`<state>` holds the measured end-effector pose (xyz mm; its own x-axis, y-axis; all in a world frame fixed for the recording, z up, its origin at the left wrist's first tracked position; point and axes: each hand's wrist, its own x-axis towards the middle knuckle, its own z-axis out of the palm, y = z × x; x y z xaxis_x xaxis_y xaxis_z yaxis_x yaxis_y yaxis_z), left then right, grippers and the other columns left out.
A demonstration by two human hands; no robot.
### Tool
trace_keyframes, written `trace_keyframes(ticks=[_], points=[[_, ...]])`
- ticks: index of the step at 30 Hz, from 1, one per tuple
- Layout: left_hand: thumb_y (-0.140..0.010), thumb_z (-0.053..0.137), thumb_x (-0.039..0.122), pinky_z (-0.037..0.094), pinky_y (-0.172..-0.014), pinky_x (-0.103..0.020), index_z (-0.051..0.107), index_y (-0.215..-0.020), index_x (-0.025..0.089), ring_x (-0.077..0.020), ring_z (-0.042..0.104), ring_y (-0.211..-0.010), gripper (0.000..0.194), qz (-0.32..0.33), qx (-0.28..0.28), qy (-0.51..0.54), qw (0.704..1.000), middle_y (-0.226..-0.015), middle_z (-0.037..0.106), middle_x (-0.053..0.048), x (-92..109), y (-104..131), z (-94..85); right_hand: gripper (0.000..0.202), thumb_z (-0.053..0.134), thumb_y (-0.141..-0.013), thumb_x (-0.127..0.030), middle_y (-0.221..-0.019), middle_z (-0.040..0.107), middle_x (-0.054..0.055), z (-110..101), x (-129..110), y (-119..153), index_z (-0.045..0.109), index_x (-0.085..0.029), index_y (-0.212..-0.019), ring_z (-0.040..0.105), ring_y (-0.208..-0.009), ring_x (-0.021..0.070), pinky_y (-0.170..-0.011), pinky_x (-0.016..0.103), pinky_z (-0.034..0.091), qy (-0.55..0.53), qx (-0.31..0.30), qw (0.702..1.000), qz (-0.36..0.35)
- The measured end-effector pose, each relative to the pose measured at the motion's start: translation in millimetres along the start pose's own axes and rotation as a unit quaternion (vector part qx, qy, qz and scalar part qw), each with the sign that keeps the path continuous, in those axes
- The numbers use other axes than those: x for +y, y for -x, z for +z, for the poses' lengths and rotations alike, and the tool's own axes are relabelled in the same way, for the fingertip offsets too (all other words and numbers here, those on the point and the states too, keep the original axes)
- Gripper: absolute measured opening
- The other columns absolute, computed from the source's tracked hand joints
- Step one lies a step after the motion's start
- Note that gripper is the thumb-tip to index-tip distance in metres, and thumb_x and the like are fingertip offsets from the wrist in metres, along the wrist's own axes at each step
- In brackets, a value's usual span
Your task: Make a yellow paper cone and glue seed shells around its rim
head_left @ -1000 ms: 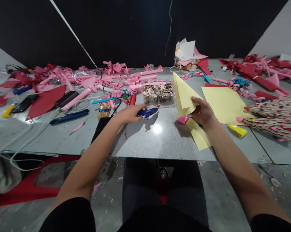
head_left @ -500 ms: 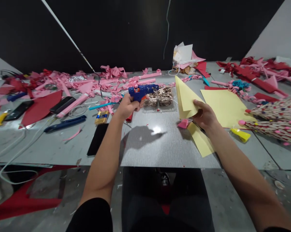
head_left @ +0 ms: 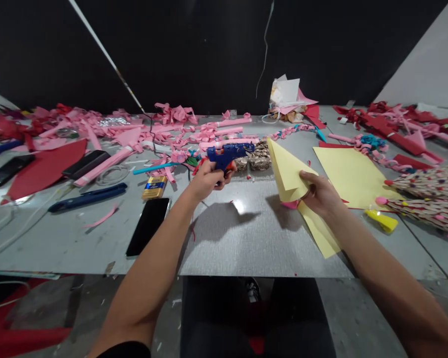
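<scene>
My left hand point(head_left: 208, 180) is wrapped round the grip of a blue hot glue gun point(head_left: 226, 155), whose nozzle points right. The nozzle is a short way from a folded piece of yellow paper point(head_left: 288, 169), apparently not touching it. My right hand point(head_left: 321, 193) pinches this paper at its right side, thumb on the face towards me; the other fingers are partly hidden behind. Under that hand a yellow paper strip point(head_left: 319, 231) lies on the table, with a bit of pink point(head_left: 290, 204) showing below the folded paper. Behind the glue gun sits a clear tray of brownish pieces point(head_left: 260, 156).
Pink and red paper scraps point(head_left: 115, 127) cover the back left of the grey table point(head_left: 242, 248). A phone point(head_left: 148, 226), a yellow box point(head_left: 154, 187) and a dark blue tool point(head_left: 88, 197) lie left. Yellow sheets point(head_left: 352, 176) and stick-covered cones point(head_left: 428, 204) lie right.
The glue gun's nozzle has come closer to the folded yellow paper. The pink piece under my right hand is now mostly hidden. The camera view has shifted a little.
</scene>
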<state>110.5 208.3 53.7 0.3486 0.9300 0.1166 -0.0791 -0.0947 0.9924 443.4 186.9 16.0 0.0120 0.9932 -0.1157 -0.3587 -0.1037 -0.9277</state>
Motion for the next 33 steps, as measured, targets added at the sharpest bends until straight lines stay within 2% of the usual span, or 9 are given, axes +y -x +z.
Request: trace_keyframes(ticks=[4, 10, 15, 20, 26, 33], points=[[-0.058, 0.065, 0.027, 0.019, -0.047, -0.023, 0.076, -0.096, 0.020, -0.0093, 0.039, -0.054, 0.041, 0.013, 0.013, -0.013, 1.000, -0.073, 0.053, 0.000, 0.1, 0.6, 1.6, 0.033, 0.098, -0.074, -0.037, -0.091, 0.090, 0.008, 3.6, -1.2, 3.3, 0.081, -0.024, -0.098, 0.090, -0.091, 0.0345, -0.079, 0.041, 0.078, 0.006, -0.008, 1.000, 0.002], [-0.057, 0.064, 0.027, 0.021, -0.047, -0.024, 0.072, -0.089, 0.020, -0.0103, 0.042, -0.055, 0.035, 0.014, 0.021, -0.017, 1.000, -0.072, 0.054, -0.001, 0.3, 1.5, 5.2, 0.036, 0.102, -0.069, -0.035, -0.090, 0.090, 0.006, 5.1, -2.7, 7.2, 0.082, -0.023, -0.096, 0.088, -0.080, 0.0262, -0.074, 0.030, 0.076, -0.008, -0.015, 1.000, 0.024], [-0.056, 0.063, 0.026, 0.020, -0.048, -0.024, 0.068, -0.084, 0.021, -0.0097, 0.040, -0.053, 0.029, 0.017, 0.045, -0.017, 0.999, -0.071, 0.055, -0.001, -1.4, 0.3, 4.0, 0.041, 0.104, -0.066, -0.037, -0.091, 0.090, 0.007, 5.4, -2.6, 9.1, 0.079, -0.027, -0.097, 0.089, -0.093, 0.0342, -0.079, 0.040, 0.078, 0.002, -0.007, 1.000, 0.030], [-0.057, 0.064, 0.026, 0.020, -0.048, -0.025, 0.065, -0.082, 0.022, -0.0098, 0.041, -0.054, 0.025, 0.015, 0.043, -0.018, 0.999, -0.072, 0.056, -0.002, -4.1, -0.6, 1.9, 0.045, 0.105, -0.065, -0.038, -0.097, 0.091, 0.010, 5.9, -2.1, 10.1, 0.079, -0.025, -0.100, 0.090, -0.102, 0.0380, -0.088, 0.045, 0.079, 0.014, -0.018, 0.999, 0.030], [-0.054, 0.063, 0.026, 0.020, -0.048, -0.023, 0.063, -0.081, 0.022, -0.0096, 0.042, -0.054, 0.027, 0.002, 0.051, -0.009, 0.999, -0.074, 0.058, -0.003, -8.8, -3.2, 0.1, 0.044, 0.107, -0.063, -0.042, -0.098, 0.091, 0.008, 5.0, -0.8, 10.4, 0.082, -0.026, -0.096, 0.090, -0.096, 0.0369, -0.086, 0.045, 0.080, 0.019, -0.023, 0.999, 0.029], [-0.054, 0.063, 0.026, 0.019, -0.048, -0.023, 0.068, -0.082, 0.020, -0.0092, 0.042, -0.054, 0.029, -0.008, 0.050, -0.007, 0.999, -0.072, 0.058, -0.003, -8.1, -2.9, -0.3, 0.042, 0.105, -0.068, -0.040, -0.101, 0.092, 0.010, 3.2, -1.7, 9.8, 0.083, -0.023, -0.100, 0.090, -0.091, 0.0333, -0.077, 0.038, 0.079, 0.019, -0.035, 0.999, 0.026]])
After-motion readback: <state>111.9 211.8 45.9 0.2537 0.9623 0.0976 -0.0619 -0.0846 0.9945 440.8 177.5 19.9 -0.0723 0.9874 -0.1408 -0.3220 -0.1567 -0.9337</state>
